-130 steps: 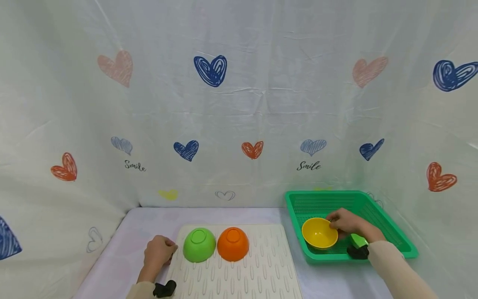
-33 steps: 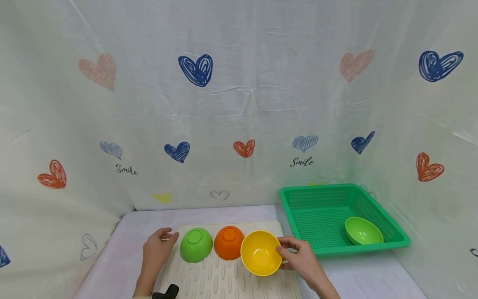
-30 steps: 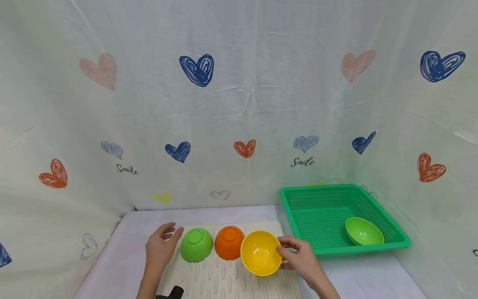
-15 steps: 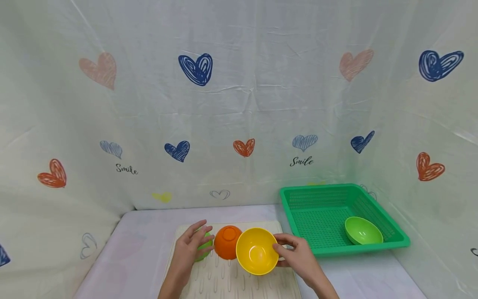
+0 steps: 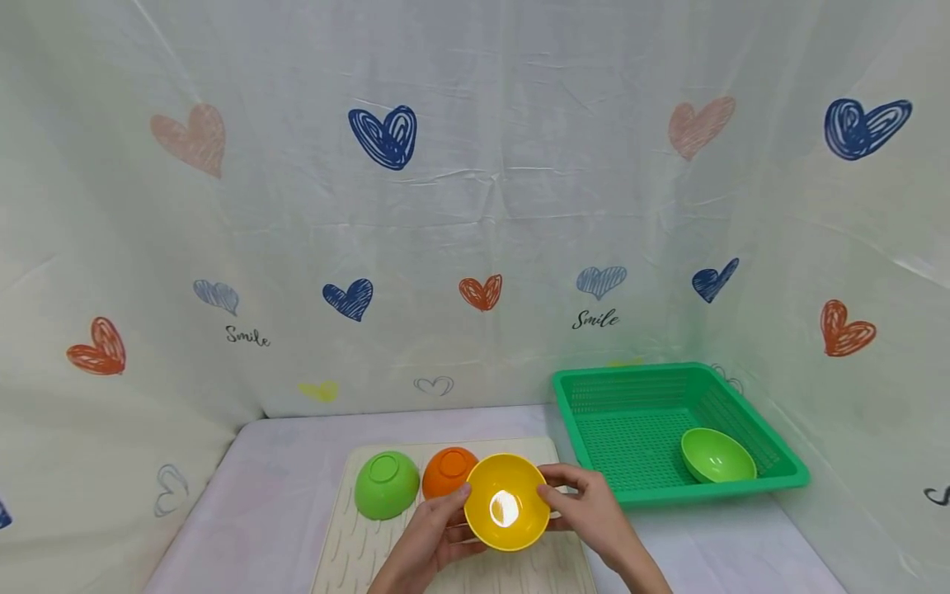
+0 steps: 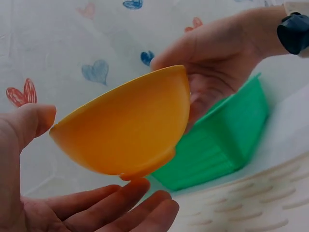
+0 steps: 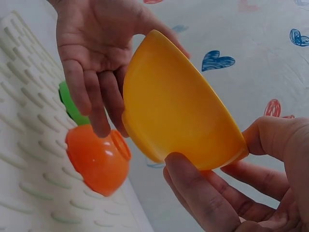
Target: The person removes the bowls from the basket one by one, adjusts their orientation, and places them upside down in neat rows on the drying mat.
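A yellow bowl (image 5: 508,503) is held above the ribbed mat, its opening tilted toward the head camera. My right hand (image 5: 594,511) pinches its right side, thumb at the rim and fingers beneath, as the right wrist view shows. On the other side my left hand (image 5: 430,536) has its thumb at the rim (image 6: 53,128) and its fingers curved under the base. Upside down on the cream mat (image 5: 356,561) sit a green bowl (image 5: 387,485) and an orange bowl (image 5: 449,472). The orange one is partly hidden by the left hand and yellow bowl.
A green plastic basket (image 5: 631,396) stands on the right of the table, with a light green bowl (image 5: 717,455) inside, near its front right corner. The white table (image 5: 245,495) is backed by a curtain (image 5: 460,206) printed with hearts.
My right hand brought the yellow bowl out of the basket to over the mat. My left hand left the mat's left edge, passed over the green bowl and took the yellow bowl's left side.
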{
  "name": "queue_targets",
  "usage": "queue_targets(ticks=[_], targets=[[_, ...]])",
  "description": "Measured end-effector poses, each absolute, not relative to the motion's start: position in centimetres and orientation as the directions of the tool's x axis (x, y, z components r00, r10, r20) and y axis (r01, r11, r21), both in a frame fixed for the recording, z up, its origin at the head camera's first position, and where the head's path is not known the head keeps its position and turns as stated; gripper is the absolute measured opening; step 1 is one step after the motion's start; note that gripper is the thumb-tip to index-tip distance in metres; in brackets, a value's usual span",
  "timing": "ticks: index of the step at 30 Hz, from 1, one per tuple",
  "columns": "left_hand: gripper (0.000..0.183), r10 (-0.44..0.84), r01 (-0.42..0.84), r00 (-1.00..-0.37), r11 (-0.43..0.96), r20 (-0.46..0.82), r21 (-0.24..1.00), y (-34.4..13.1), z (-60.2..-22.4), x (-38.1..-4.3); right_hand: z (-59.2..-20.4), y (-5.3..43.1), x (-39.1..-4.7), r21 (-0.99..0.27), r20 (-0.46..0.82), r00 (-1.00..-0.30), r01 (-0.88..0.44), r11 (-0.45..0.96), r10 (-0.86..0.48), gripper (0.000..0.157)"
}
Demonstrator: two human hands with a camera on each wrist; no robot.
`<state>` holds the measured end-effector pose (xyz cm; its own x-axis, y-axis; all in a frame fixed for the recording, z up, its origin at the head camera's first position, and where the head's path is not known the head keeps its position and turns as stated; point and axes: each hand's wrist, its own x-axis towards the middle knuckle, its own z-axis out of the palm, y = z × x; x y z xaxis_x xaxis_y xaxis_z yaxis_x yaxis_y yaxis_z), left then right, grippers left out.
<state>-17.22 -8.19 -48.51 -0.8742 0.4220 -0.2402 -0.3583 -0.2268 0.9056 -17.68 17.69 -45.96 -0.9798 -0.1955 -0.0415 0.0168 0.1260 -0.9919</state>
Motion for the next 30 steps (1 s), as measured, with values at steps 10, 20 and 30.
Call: queue_targets(ticks=[10, 20, 30], targets=[[0.067, 0.545, -0.434, -0.815, -0.349, -0.197, 0.831, -8.4, -49.4, -17.0, -45.9, 17.6, -17.7, -0.991, -0.047, -0.974, 0.018, 0.130, -0.222, 0.040], [0.058, 0.443, -0.295, -0.882, -0.248, -0.163, 0.923, -9.0, -47.9, -17.3, -44.9, 17.9, -17.8, -0.977, 0.012, -0.956, -0.073, 0.200, -0.293, 0.049], [0.069, 0.204, 0.123, -0.977, 0.306, 0.061, 0.944, -7.4, -45.5, -17.1, -43.8, 17.2, -17.4, -0.932, 0.062, -0.989, -0.107, 0.347, -0.138, 0.084]])
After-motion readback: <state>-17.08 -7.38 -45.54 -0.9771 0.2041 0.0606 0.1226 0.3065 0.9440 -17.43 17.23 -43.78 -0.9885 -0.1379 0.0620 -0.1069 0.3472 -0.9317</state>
